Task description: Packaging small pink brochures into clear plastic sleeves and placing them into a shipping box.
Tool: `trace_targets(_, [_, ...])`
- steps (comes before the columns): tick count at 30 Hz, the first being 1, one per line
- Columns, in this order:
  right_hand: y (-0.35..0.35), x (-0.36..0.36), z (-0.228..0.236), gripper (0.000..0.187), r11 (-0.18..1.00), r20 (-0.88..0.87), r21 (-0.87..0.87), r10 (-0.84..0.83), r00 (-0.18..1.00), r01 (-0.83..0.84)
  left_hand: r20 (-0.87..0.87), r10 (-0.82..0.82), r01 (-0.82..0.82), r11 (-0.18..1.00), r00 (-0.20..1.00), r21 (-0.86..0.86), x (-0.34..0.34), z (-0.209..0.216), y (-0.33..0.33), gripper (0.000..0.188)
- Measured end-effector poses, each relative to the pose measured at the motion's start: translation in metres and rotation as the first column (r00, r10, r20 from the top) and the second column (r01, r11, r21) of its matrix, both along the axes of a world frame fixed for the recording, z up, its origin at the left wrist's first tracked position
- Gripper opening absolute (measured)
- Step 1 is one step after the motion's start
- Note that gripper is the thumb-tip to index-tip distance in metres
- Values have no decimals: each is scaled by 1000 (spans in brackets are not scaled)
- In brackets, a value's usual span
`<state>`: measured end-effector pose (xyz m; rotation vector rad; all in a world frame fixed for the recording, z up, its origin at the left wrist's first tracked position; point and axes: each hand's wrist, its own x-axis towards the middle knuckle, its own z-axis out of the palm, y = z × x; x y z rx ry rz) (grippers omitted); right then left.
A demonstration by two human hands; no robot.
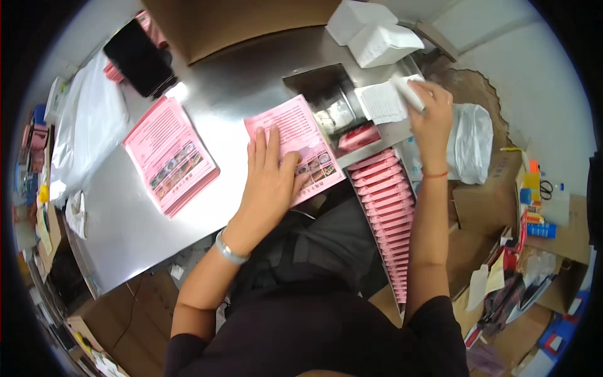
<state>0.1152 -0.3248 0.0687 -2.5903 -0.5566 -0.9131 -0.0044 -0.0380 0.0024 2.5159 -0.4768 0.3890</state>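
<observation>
My left hand (270,169) lies with fingers stretched out on a pink printed leaflet (286,122), which sits at the near edge of the metal table (226,81). Small pictures run along the leaflet's lower part. My right hand (434,107) pinches a small white folded paper (409,94) at the table's right side. Just left of it lies a white printed slip pile (381,105). Beside that is a rectangular opening in the table (333,94), with a pink packet (359,136) at its near end.
A stack of pink leaflets (169,157) lies at left, below a black screen device (139,58). A long row of pink packets (386,213) runs down between my right arm and lap. White paper stacks (383,44) stand at the back right, near a large cardboard box (239,25).
</observation>
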Motion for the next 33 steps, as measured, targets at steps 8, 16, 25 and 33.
trace_targets(8, [118,-77,-55,29,805,-210,-60,568,796,-590,-129,32,-39,998,991,-51,3,12,27,56])
trace_targets(16, [91,-37,-24,26,851,-205,449,395,895,-273,-34,157,-149,973,987,176,-6,13,6,30])
trace_targets(25, [42,-13,-21,26,985,-46,-59,-162,986,159,64,61,-81,912,996,402,52,30,15,72])
trace_targets(33, [12,-14,-12,36,988,125,-132,-62,990,78,-76,-37,67,899,996,433,5,32,20,44])
